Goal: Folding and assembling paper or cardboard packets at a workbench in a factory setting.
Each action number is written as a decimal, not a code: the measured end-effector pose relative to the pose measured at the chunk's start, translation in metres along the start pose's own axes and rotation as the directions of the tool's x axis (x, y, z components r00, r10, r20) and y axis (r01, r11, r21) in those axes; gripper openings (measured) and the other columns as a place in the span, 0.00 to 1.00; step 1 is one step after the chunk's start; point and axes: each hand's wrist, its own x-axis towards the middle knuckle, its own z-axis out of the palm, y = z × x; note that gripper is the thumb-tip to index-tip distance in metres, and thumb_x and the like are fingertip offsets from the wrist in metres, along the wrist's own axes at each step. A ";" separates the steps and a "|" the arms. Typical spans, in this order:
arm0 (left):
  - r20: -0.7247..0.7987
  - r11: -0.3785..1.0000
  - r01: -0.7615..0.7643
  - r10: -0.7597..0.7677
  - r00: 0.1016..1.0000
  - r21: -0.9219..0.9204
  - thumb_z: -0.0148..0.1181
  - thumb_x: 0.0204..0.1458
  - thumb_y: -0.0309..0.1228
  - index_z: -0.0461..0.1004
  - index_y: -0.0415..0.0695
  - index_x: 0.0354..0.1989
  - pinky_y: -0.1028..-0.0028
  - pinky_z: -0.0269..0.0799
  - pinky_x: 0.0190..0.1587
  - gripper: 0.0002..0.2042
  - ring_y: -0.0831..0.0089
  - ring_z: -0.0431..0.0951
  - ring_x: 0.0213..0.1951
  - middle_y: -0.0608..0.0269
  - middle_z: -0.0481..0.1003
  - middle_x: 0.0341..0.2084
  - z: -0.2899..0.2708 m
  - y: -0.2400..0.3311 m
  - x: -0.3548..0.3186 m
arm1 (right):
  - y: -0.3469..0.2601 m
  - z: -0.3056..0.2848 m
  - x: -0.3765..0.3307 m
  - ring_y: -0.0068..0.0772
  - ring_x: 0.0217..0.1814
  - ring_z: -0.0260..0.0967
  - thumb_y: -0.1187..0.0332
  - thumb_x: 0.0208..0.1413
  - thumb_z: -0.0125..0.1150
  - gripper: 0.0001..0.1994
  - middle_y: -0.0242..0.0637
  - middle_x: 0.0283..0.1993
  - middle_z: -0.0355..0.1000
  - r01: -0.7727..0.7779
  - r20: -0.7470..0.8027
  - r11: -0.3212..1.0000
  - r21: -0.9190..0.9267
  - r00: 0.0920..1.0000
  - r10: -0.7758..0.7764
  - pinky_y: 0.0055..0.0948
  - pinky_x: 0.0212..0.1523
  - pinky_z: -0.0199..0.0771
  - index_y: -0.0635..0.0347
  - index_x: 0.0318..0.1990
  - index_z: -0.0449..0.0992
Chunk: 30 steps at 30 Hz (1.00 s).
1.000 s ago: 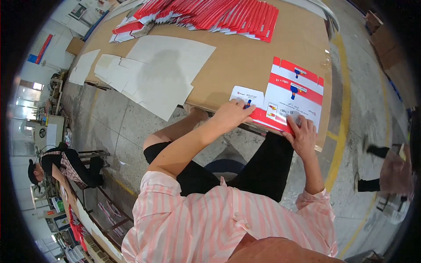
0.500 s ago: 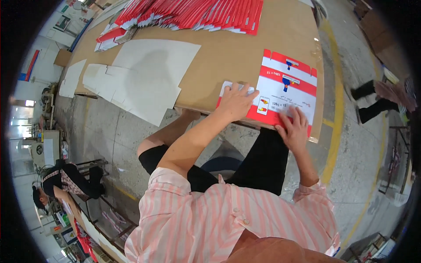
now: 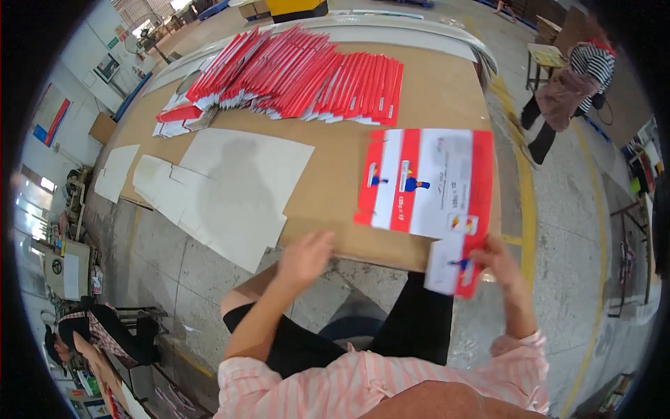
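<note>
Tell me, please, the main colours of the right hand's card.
The card has red and white bands; see head view.

The card [image 3: 434,183] in the right hand [image 3: 497,260] is banded red and white; ahead of the left hand [image 3: 305,260], the sheet [image 3: 227,188] is off-white, the table [image 3: 331,188] brown.

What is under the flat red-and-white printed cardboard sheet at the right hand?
Flat brown tabletop shows around most of the printed sheet. Whatever lies directly beneath is covered.

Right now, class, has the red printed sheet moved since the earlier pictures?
Yes: the sheet turned counter-clockwise, its small flap now past the table's near edge.
</note>
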 end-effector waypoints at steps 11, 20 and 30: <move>0.079 0.750 0.292 -0.415 0.906 0.593 0.68 0.34 0.36 0.54 0.48 0.65 0.49 0.61 0.55 0.44 0.37 0.58 0.56 0.43 0.55 0.61 -0.060 -0.105 -0.076 | -0.025 -0.027 0.366 0.44 0.40 0.75 0.67 0.40 0.63 0.23 0.52 0.38 0.75 -0.004 -0.376 0.739 -0.673 0.863 -0.337 0.38 0.40 0.74 0.60 0.48 0.75; 0.144 0.855 0.329 -0.413 0.899 0.400 0.58 0.41 0.29 0.64 0.44 0.56 0.57 0.63 0.56 0.28 0.44 0.64 0.54 0.46 0.64 0.55 -0.080 -0.130 -0.088 | -0.059 0.104 0.409 0.37 0.28 0.74 0.66 0.55 0.51 0.19 0.44 0.30 0.74 0.078 -0.120 0.837 -0.542 0.978 -0.169 0.40 0.28 0.74 0.59 0.55 0.66; -0.148 0.839 0.104 -0.029 0.989 0.533 0.50 0.52 0.28 0.74 0.42 0.40 0.58 0.68 0.38 0.09 0.54 0.73 0.35 0.53 0.74 0.31 -0.133 -0.014 -0.028 | -0.035 0.150 0.051 0.49 0.48 0.66 0.69 0.45 0.58 0.23 0.46 0.50 0.67 0.717 0.383 0.293 -0.633 0.619 -0.686 0.42 0.46 0.68 0.56 0.54 0.68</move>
